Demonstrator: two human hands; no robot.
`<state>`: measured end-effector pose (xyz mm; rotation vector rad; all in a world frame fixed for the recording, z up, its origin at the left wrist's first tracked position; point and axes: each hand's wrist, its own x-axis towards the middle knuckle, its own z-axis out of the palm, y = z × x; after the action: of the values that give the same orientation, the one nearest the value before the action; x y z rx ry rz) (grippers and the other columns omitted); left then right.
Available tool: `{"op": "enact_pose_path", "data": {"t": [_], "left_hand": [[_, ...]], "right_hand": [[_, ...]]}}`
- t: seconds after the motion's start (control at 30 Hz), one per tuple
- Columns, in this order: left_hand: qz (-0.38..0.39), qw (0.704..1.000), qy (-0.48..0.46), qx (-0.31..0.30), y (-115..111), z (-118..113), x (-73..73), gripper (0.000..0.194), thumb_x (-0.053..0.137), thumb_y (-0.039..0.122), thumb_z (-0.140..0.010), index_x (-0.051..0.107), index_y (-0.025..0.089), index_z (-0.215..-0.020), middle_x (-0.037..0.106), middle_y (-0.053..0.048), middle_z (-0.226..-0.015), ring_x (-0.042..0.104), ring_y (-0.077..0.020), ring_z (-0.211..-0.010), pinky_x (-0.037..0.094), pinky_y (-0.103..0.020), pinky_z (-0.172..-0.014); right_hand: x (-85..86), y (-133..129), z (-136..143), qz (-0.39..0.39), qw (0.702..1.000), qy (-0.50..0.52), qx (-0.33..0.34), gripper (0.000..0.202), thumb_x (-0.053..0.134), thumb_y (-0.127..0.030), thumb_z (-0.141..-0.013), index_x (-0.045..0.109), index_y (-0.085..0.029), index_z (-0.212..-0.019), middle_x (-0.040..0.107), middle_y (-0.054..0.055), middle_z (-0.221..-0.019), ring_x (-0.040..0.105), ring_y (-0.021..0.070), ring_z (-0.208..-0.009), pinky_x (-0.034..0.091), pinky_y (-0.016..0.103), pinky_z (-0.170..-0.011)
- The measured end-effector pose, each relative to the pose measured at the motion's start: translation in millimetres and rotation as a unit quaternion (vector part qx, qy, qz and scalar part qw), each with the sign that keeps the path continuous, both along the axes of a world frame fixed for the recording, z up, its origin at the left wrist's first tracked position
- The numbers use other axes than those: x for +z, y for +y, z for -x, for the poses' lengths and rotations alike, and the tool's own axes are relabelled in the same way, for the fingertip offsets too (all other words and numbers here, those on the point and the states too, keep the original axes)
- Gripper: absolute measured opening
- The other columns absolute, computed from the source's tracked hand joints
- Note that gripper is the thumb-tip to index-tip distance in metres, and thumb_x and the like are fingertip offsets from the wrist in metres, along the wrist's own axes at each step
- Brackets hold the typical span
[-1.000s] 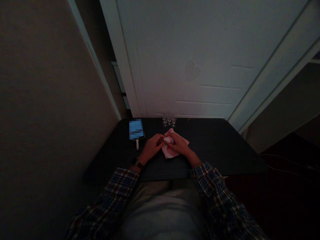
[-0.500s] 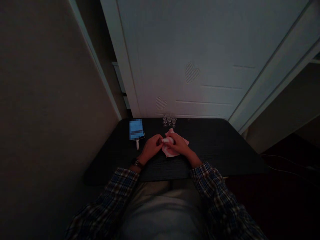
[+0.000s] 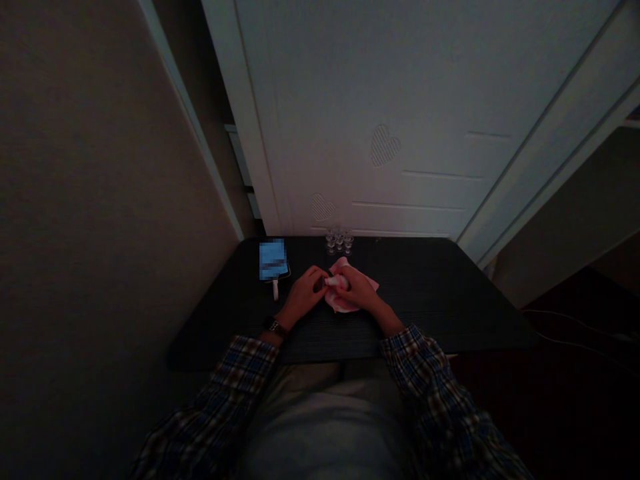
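Note:
A pink cloth (image 3: 370, 283) lies crumpled under and around my right hand (image 3: 357, 289), whose fingers are wrapped round a bunched part of it. My left hand (image 3: 306, 292) is at the cloth's left side, its fingers curled into a pinch on something small and too dark to make out. A pale, narrow piece shows between the two hands; I cannot tell whether it is cloth or another thing. Behind the cloth, several small clear stemmed glasses (image 3: 339, 241) stand close together.
The dark table (image 3: 430, 293) runs up to a white panel (image 3: 350, 100) with embossed hearts. At the table's back left lies a device with a blurred blue screen (image 3: 273, 259), a white plug or cable end (image 3: 275, 289) below it. A wall rises on the left.
My left hand's fingers have shifted slightly up and spread a little at the knuckles. The cloth's lower edge has drawn up a little. My right hand has hardly moved.

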<state>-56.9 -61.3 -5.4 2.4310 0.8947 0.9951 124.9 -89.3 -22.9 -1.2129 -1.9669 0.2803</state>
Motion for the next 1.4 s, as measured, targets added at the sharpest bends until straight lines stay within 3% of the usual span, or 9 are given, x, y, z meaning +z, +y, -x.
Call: {"op": "enact_pose_path", "data": {"t": [0.3,0.87,1.4], "left_hand": [[0.008,1.000,0.006,-0.008,-3,0,3.1,0.020,0.045,0.030,-0.085,0.055,0.021,-0.099,0.053,-0.002,-0.093,0.052,-0.0123,-0.070,0.042,-0.024,-0.061],[0.007,0.999,0.042,0.003,2,0,-7.2,0.014,0.050,0.028,-0.081,0.051,0.020,-0.093,0.052,0.000,-0.089,0.053,-0.0144,-0.077,0.042,-0.026,-0.068],[0.041,0.999,0.030,-0.019,0,-2,-5.1,0.011,0.046,0.026,-0.083,0.051,0.019,-0.091,0.052,0.000,-0.086,0.051,-0.0135,-0.074,0.039,-0.025,-0.065]], "right_hand": [[4.3,-4,-1,-0.008,1.000,-0.016,-0.008,0.031,0.054,-0.028,-0.077,0.051,-0.019,-0.107,0.056,0.006,-0.106,0.052,0.0191,-0.096,0.039,0.030,-0.083],[10.3,-7,-1,-0.020,0.998,-0.056,-0.013,0.033,0.053,-0.039,-0.081,0.052,-0.017,-0.105,0.057,0.008,-0.104,0.052,0.0200,-0.097,0.040,0.031,-0.082],[6.0,-4,1,-0.019,1.000,-0.015,-0.008,0.036,0.057,-0.030,-0.077,0.048,-0.018,-0.109,0.054,0.007,-0.105,0.051,0.0197,-0.098,0.040,0.031,-0.082]]}}
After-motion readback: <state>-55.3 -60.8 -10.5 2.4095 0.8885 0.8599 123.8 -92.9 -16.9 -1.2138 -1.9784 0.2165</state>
